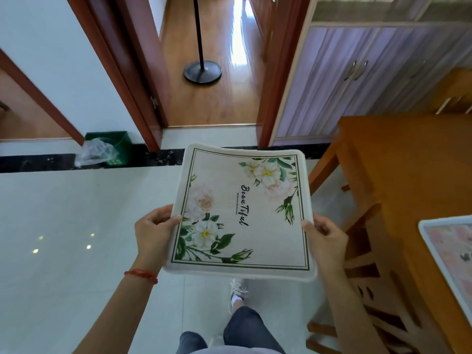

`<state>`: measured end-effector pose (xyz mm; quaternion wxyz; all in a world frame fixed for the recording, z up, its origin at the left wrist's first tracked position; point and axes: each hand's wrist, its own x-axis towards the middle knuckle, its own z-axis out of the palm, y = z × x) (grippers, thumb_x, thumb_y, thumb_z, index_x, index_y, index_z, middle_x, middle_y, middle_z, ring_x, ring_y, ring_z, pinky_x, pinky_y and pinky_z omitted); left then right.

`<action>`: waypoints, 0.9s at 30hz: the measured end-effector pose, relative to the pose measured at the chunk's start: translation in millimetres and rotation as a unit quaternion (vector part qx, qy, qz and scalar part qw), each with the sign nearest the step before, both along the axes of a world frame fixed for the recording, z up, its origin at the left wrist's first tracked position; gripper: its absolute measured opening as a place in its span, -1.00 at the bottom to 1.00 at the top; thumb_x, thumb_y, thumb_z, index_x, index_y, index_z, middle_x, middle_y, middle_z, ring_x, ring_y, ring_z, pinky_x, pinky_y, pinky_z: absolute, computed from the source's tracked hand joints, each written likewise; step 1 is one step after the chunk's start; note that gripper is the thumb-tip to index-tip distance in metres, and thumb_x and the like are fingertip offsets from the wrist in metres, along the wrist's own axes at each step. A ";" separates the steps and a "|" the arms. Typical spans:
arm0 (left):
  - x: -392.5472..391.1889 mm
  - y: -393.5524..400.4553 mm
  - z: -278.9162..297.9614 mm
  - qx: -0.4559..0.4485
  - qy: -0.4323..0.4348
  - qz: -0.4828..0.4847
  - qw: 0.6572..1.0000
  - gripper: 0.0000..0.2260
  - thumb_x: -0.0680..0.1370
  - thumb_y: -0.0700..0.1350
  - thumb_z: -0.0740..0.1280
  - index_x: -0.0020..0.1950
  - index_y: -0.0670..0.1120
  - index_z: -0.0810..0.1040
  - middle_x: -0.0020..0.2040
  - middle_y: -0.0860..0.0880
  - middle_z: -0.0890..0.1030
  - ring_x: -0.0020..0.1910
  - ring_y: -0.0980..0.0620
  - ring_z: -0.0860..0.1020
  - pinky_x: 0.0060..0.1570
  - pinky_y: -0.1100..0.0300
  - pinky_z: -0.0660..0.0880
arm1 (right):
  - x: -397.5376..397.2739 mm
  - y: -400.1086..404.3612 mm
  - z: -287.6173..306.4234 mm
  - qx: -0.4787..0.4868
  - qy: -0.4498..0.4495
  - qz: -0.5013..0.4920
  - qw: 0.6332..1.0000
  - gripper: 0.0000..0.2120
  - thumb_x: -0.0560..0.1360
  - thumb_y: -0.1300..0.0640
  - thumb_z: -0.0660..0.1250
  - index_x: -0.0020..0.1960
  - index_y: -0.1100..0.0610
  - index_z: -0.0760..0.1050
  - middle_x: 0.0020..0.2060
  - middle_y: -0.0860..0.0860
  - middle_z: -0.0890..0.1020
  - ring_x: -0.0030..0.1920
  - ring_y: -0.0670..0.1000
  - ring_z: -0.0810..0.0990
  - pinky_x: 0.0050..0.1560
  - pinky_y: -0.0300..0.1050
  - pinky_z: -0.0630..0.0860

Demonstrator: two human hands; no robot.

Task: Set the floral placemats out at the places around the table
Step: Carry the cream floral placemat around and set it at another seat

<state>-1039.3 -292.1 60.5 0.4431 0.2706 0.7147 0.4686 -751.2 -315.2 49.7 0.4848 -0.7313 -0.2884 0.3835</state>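
Observation:
I hold a cream floral placemat point(242, 215) flat in the air over the white tiled floor, left of the table. It shows white flowers, green leaves and black script. My left hand point(155, 231) pinches its left edge, thumb on top. My right hand point(324, 236) grips its right edge the same way. A second placemat point(449, 251), pinkish with a white border, lies on the wooden table point(408, 162) at the right edge of the view, partly cut off.
A wooden chair point(367, 251) is tucked at the table's near side, right of my hands. A green bin point(112, 146) with a plastic bag stands by the wall. Ahead, a doorway holds a black floor stand point(203, 70). A lilac cabinet point(357, 72) stands behind the table.

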 end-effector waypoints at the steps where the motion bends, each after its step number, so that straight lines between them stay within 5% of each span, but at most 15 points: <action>1: 4.3 18.0 0.9 0.003 0.001 -0.001 1.000 -0.82 0.40 -0.33 0.40 -0.04 -0.14 0.61 -0.20 -0.06 0.64 -0.27 -0.01 0.60 -0.44 0.37 0.53 | 3.8 16.7 0.2 0.001 0.002 -0.001 1.000 -0.87 0.43 0.28 0.37 -0.09 0.07 0.58 -0.25 -0.07 0.65 -0.17 0.01 0.64 -0.10 -0.06 0.59; 7: 29.4 112.9 12.3 0.018 0.007 -0.001 1.000 -0.82 0.40 -0.34 0.40 -0.05 -0.13 0.61 -0.22 -0.03 0.63 -0.30 0.03 0.59 -0.48 0.41 0.49 | 28.6 111.8 2.5 -0.006 -0.013 0.003 1.000 -0.88 0.41 0.24 0.39 -0.07 0.10 0.56 -0.21 0.05 0.64 -0.11 0.12 0.62 -0.03 -0.03 0.58; 15: 51.9 205.7 15.1 0.020 0.006 -0.024 0.999 -0.84 0.43 -0.31 0.38 -0.04 -0.12 0.59 -0.20 -0.03 0.62 -0.27 0.01 0.60 -0.49 0.35 0.53 | 49.8 198.9 6.0 0.011 -0.014 0.002 1.000 -0.84 0.42 0.27 0.38 -0.02 0.12 0.58 -0.25 -0.06 0.64 -0.20 -0.03 0.62 -0.18 -0.15 0.57; 22: 67.2 308.7 5.3 0.021 -0.012 -0.068 0.997 -0.84 0.42 -0.34 0.38 -0.05 -0.13 0.60 -0.20 -0.04 0.63 -0.26 0.01 0.60 -0.46 0.37 0.52 | 67.1 278.3 -5.8 -0.017 -0.026 -0.031 0.999 -0.83 0.41 0.19 0.40 -0.20 -0.08 0.55 -0.24 -0.06 0.66 -0.18 0.00 0.65 -0.07 0.04 0.60; 27: 76.1 392.8 5.8 0.020 -0.032 -0.099 0.994 -0.84 0.42 -0.36 0.38 -0.12 -0.12 0.60 -0.22 -0.06 0.63 -0.38 0.10 0.63 -0.45 0.37 0.52 | 70.6 343.4 -3.5 -0.003 -0.032 -0.065 0.997 -0.88 0.41 0.24 0.39 -0.12 0.05 0.59 -0.22 0.00 0.66 -0.16 0.05 0.64 -0.04 0.09 0.60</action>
